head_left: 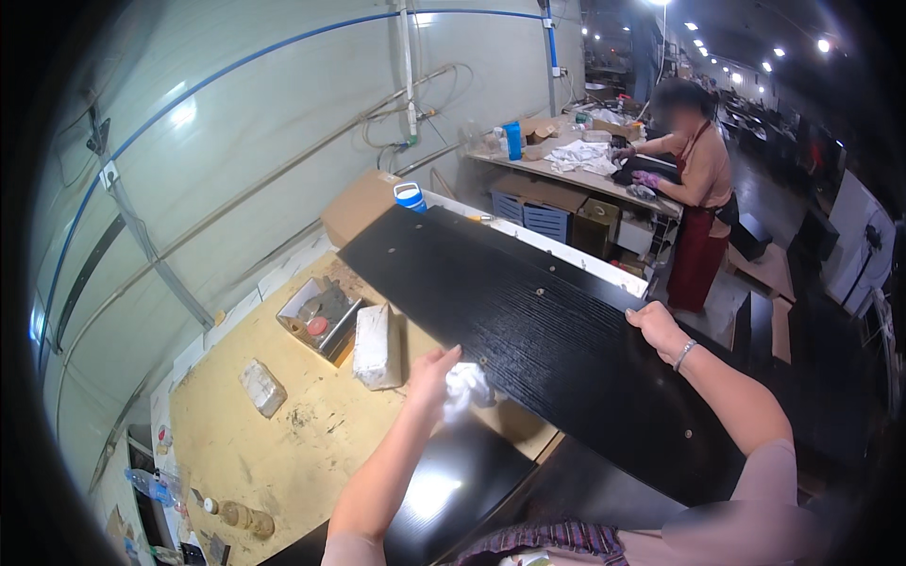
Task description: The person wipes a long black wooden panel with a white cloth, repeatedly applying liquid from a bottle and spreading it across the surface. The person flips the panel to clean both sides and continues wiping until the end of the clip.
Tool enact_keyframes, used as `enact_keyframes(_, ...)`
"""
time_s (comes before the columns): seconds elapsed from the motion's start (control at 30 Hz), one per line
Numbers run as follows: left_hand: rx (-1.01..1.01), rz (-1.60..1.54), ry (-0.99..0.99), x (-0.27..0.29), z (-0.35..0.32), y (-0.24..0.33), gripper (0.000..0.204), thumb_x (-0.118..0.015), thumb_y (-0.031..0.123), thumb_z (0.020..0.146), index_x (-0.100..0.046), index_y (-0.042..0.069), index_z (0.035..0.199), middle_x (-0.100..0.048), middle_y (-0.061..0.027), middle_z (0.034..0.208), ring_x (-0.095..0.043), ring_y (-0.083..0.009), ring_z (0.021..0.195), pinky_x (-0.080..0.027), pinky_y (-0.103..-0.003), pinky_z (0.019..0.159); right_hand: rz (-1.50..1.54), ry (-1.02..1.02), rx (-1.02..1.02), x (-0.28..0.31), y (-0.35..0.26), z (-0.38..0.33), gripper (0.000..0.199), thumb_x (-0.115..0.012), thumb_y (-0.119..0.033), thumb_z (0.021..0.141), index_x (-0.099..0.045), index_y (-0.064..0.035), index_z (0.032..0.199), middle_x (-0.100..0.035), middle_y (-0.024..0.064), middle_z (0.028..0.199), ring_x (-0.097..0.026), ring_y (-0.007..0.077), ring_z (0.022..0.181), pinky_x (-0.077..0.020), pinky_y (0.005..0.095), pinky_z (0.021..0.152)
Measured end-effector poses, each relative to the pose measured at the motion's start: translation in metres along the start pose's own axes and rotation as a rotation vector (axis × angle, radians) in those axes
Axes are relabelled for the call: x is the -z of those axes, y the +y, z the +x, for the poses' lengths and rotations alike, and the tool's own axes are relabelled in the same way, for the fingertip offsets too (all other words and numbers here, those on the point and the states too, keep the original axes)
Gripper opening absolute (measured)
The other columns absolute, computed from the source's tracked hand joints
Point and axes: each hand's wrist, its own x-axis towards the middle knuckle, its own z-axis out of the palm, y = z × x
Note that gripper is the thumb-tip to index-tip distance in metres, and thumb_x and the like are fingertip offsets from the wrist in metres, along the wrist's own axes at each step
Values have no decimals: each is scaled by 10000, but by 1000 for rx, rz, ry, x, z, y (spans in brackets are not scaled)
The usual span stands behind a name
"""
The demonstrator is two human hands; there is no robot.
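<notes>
A long black board (pixel 491 288) with a wood-grain surface and several small round metal fittings lies slantwise before me, running from far left to near right. My left hand (pixel 430 377) is closed at its near-left edge, with a crumpled white cloth (pixel 466 389) bunched in the fingers. On the opposite long edge, my right hand (pixel 659 332) is closed around the board, thumb on top and fingers partly hidden. A second dark, glossy panel (pixel 444 491) lies lower down, beneath my left forearm.
On the yellowish worktable (pixel 311 453) stand a white block (pixel 375 349), a smaller block (pixel 262 388), an open box (pixel 307 325) of odds and ends and a bottle (pixel 241 518). A blue-and-white jug (pixel 410 196) is behind. Another person (pixel 698 189) works at a far bench.
</notes>
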Motion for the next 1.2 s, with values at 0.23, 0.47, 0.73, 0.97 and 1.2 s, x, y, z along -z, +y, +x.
enact_keyframes(0.23,-40,74,53,-31,119,-14,170,-652,59,963,-629,-98,899,-655,-119,739,-663,-202,581,-513,-341,498,-56,16,13,-8,37,120,517,-670,-331,953,-619,112,1215,-671,300,1201,-647,390,1164,-480,424,978)
enact_keyframes(0.47,-14,214,108,-40,155,-26,241,-715,162,942,-674,-47,830,-560,-26,624,-475,-114,492,-344,-321,442,-118,25,17,-7,38,143,527,-674,-344,950,-625,129,1177,-676,308,1180,-655,397,1143,-489,428,963)
enact_keyframes(0.73,-39,398,65,-48,143,-11,279,-714,181,951,-696,-88,879,-626,-58,682,-557,-124,562,-415,-334,490,-726,9,218,15,-16,105,360,-711,-318,883,-738,41,880,-701,260,1067,-685,384,1011,-543,446,873)
enact_keyframes(0.97,-299,740,101,-26,138,37,242,-697,204,955,-723,-36,941,-634,-17,699,-567,-85,641,-454,-287,565,-739,0,290,7,-38,97,505,-637,-435,935,-736,58,896,-705,269,993,-693,407,961,-544,476,875)
enact_keyframes(1.2,-776,831,-274,-193,106,51,362,-677,310,919,-670,36,1157,-712,-142,1109,-680,-307,1034,-524,-410,916,-703,10,100,-11,9,114,485,-482,-428,1012,-697,7,1018,-719,266,951,-696,439,945,-539,533,864)
